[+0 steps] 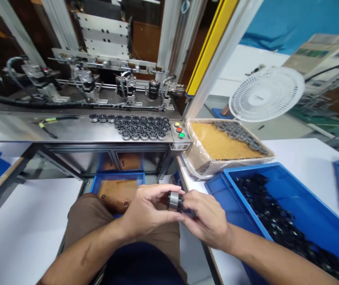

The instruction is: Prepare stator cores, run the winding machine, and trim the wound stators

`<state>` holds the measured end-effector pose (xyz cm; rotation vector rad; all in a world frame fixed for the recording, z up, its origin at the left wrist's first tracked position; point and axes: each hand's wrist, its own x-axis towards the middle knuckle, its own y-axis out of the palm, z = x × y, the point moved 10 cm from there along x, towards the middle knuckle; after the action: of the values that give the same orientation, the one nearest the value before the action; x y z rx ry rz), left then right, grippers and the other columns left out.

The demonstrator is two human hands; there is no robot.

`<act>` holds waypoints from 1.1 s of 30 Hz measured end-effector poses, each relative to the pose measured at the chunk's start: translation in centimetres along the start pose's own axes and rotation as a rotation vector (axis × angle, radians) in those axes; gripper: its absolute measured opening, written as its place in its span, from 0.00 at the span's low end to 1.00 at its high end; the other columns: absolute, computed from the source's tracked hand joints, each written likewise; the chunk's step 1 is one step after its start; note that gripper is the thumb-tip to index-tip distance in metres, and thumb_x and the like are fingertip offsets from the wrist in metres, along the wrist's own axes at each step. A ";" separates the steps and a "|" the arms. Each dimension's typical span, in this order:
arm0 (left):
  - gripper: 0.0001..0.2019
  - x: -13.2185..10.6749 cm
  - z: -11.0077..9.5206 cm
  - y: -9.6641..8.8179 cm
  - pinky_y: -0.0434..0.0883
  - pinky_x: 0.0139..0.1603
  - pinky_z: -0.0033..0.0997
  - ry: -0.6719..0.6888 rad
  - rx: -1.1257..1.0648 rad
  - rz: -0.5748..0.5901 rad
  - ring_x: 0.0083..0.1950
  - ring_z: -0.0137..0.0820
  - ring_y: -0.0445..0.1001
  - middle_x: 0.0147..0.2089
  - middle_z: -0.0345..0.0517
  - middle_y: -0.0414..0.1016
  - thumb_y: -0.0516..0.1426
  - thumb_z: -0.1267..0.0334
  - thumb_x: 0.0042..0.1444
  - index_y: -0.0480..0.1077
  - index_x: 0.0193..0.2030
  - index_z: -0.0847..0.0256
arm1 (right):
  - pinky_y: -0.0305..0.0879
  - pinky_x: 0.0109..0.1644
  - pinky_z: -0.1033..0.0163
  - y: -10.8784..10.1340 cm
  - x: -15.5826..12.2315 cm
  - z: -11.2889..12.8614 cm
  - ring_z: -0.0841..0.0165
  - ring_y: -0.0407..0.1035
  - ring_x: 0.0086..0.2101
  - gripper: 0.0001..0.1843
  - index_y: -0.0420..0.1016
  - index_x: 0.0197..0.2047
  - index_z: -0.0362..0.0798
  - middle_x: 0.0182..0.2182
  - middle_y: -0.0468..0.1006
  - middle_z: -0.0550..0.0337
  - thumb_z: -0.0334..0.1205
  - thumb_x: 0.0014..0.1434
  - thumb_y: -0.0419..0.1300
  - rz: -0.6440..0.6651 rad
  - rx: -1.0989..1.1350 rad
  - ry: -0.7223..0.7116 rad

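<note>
My left hand (150, 209) is closed, thumb and fingers gripping a small motor stator core (174, 201) over my lap. The core is a grey metal ring with black plastic ends. On its other side my right hand (206, 217) is closed too, fingertips pressed against the black end. Its fingers partly cover that end. Several similar stator cores (142, 127) stand in packed rows on the metal bench (77, 132) ahead.
Cutting pliers (50, 120) lie on the bench. Beside the rows sits a button box (180, 134). To the right are a plastic-lined carton (202, 152) with more cores, a blue bin (303, 198) of black parts and a white fan (266, 95). A blue crate (94, 184) stands below.
</note>
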<state>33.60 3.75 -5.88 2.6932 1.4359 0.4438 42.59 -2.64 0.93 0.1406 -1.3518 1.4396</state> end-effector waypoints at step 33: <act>0.24 0.9 0.4 0.2 0.79 0.47 0.30 -0.059 -0.178 0.003 0.44 0.38 0.82 0.45 0.52 0.83 0.71 0.72 0.40 0.77 0.47 0.65 | 0.75 0.48 0.54 -0.8 0.1 -1.1 0.59 0.70 0.50 0.26 0.64 0.61 0.44 0.50 0.71 0.42 0.29 0.59 0.60 0.050 -0.101 -0.008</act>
<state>34.33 4.46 -5.99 2.5473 1.3100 0.4649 43.75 -1.91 1.16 0.0475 -1.4402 1.4105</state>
